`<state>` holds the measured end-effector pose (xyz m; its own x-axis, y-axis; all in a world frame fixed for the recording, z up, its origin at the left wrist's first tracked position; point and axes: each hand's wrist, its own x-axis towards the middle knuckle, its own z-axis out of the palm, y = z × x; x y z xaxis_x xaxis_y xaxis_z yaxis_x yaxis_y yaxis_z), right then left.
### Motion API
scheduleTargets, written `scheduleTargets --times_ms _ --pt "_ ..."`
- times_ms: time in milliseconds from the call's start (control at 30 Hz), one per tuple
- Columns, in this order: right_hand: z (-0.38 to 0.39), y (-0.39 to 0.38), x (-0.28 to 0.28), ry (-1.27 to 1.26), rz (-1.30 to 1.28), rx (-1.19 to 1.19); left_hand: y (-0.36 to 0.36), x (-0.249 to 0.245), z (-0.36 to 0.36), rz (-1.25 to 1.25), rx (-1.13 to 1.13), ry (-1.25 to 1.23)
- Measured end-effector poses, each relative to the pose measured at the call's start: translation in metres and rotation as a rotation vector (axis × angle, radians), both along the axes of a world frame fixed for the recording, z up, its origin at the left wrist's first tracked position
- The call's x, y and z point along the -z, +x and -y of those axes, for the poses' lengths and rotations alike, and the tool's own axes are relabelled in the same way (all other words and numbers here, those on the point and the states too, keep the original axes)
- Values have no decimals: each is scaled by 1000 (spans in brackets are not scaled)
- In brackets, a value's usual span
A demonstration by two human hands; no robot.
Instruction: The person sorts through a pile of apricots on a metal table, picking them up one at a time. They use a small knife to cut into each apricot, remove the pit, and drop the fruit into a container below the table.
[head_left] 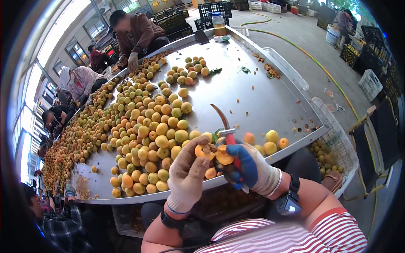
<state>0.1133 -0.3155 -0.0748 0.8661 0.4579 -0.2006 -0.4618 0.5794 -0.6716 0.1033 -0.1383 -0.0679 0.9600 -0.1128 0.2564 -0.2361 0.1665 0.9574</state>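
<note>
My left hand [187, 170], in a white glove with stained brown fingertips, pinches an apricot half [201, 152] with its cut face showing. Something brown, perhaps the stone, lies near the fingertips there. Close beside it, my right hand [255, 166], in a white glove with blue coating, is closed round the red handle of a curved knife [220, 116]. Its blade points up and away, over the table. Another apricot half [223, 155] rests at the right fingers, orange flesh showing. Whole apricots [162, 141] are heaped beyond and left of my hands.
The metal table [253, 103] has a raised rim. Several apricots [270, 145] lie right of my knife. Crates [337, 156] with fruit stand below the right edge. A jar [218, 24] stands at the far corner. Co-workers [137, 36] sit along the left side.
</note>
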Motion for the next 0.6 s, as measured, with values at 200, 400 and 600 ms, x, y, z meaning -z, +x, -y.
scheduleTargets --times_ms 200,400,600 --pt "11 4 -6 -120 152 26 12 -4 -16 -347 281 -530" --pt "18 5 -12 -335 206 46 18 -2 -16 -387 266 -463" --pt "4 4 23 -591 661 -124 27 0 -15 -376 84 -344"
